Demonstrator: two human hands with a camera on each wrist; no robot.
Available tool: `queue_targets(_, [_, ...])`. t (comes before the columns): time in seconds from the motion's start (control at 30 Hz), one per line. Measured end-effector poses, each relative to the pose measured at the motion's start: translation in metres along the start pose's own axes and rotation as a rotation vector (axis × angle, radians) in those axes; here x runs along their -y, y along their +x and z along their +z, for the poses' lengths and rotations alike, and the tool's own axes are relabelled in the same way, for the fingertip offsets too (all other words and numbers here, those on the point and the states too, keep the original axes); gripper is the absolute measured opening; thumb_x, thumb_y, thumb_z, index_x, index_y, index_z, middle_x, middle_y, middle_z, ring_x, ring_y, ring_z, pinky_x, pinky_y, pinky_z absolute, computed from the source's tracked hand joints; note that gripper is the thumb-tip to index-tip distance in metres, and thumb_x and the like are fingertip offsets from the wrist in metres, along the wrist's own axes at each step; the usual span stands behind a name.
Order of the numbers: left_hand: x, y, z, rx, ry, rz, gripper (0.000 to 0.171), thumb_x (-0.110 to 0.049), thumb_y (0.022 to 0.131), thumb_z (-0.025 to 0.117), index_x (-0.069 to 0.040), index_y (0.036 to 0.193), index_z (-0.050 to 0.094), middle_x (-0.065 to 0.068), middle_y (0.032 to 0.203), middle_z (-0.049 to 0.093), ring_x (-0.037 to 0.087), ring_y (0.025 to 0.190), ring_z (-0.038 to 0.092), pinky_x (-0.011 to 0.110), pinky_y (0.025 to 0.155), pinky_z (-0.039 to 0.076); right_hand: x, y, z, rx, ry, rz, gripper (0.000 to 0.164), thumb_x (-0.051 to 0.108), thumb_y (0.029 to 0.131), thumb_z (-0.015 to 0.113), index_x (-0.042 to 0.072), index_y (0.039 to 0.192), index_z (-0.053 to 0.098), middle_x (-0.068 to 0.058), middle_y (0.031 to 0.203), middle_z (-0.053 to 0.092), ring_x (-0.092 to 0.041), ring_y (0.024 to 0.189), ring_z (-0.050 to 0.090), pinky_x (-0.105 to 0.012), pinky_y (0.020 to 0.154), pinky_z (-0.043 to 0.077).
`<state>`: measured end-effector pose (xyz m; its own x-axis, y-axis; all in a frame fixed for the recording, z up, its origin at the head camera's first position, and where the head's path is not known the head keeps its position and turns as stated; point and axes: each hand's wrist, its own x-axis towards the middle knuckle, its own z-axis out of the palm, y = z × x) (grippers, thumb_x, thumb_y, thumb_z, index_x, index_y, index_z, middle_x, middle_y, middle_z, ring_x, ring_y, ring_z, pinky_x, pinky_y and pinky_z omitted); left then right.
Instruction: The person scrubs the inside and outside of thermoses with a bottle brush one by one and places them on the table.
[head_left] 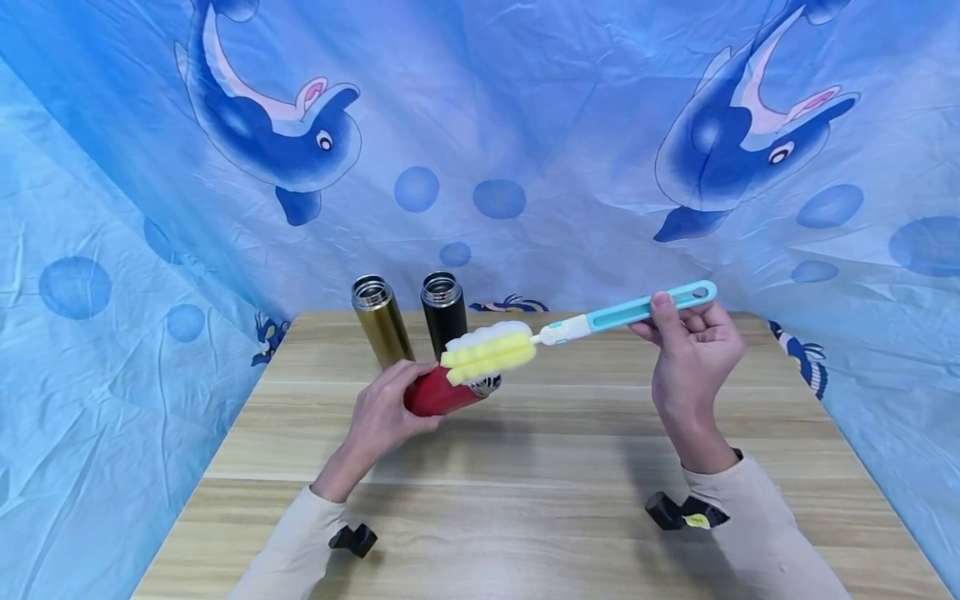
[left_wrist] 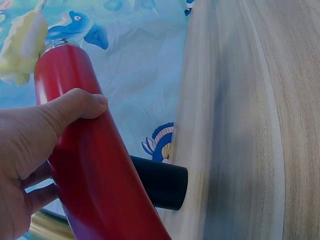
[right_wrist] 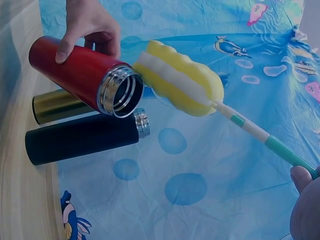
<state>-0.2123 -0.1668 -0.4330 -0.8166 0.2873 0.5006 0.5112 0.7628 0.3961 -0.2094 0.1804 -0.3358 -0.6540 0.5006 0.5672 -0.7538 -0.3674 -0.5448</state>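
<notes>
My left hand (head_left: pixel 384 406) grips a red vacuum flask (head_left: pixel 442 395), tilted with its open metal mouth toward the right. The thumb lies across the flask's side in the left wrist view (left_wrist: pixel 87 150). My right hand (head_left: pixel 693 358) holds a bottle brush (head_left: pixel 618 314) by its turquoise handle, thumb on top. The brush's yellow-and-white sponge head (right_wrist: pixel 182 80) is outside the flask, close beside the open mouth (right_wrist: pixel 121 94) in the right wrist view. From the head view, the sponge overlaps part of the flask.
A gold flask (head_left: pixel 386 329) and a black flask (head_left: pixel 444 312) stand uncapped behind the red one, near the back edge of the wooden table (head_left: pixel 570 467). A blue cloth (head_left: pixel 555 233) printed with dolphins hangs behind and at both sides.
</notes>
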Motion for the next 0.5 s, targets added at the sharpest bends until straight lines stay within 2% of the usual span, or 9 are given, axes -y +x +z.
queue_targets(0.5, [-0.0023,-0.0021,-0.0005,0.015,0.006,0.004,0.075,-0.020,0.060,0.101,-0.010,0.127,0.068,0.008,0.115,0.070,0.026,0.103,0.066,0.046,0.081,0.061,-0.0076,0.0016,-0.0020,-0.006,-0.069,-0.032,0.012,-0.010,0.088,0.072,-0.015,0.092,0.062,-0.021,0.078,0.070,-0.023,0.066,0.074,-0.030,0.062,0.061])
